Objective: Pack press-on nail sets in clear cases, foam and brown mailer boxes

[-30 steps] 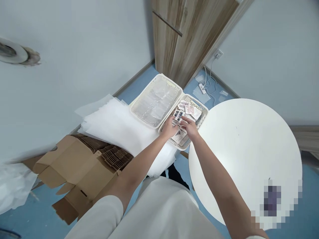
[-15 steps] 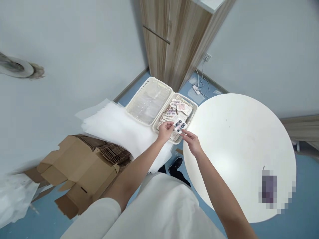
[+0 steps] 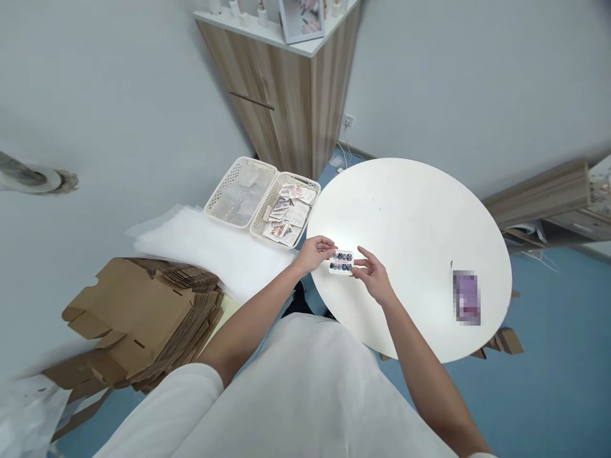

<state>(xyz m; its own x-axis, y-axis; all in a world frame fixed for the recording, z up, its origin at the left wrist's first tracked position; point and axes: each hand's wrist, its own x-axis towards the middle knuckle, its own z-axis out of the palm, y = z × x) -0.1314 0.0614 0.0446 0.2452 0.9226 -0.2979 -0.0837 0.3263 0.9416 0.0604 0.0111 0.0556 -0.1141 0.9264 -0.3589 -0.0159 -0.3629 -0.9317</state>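
Observation:
A small white card of press-on nails [image 3: 342,263], with two rows of dark, glossy pieces, is held over the near left part of the white round table [image 3: 410,216]. My left hand [image 3: 314,254] pinches the card by its left edge. At the opposite edge, my right hand [image 3: 373,276] grips it with thumb and fingertips, the fingers slightly bent. To the left of the table, a white plastic basket [image 3: 310,182] contains several similar cards [image 3: 286,213] in a loose pile.
Beside that basket stands another basket [image 3: 209,207] of clear plastic pieces. White sheets [image 3: 205,245] and flattened cardboard boxes [image 3: 138,299] lie to my left. A blurred purple item [image 3: 466,298] rests on the table's right side. A wooden cabinet [image 3: 286,95] fills the corner.
Both hands have moved from above the card basket to over the table, carrying the nail card with them. My view has turned to the right.

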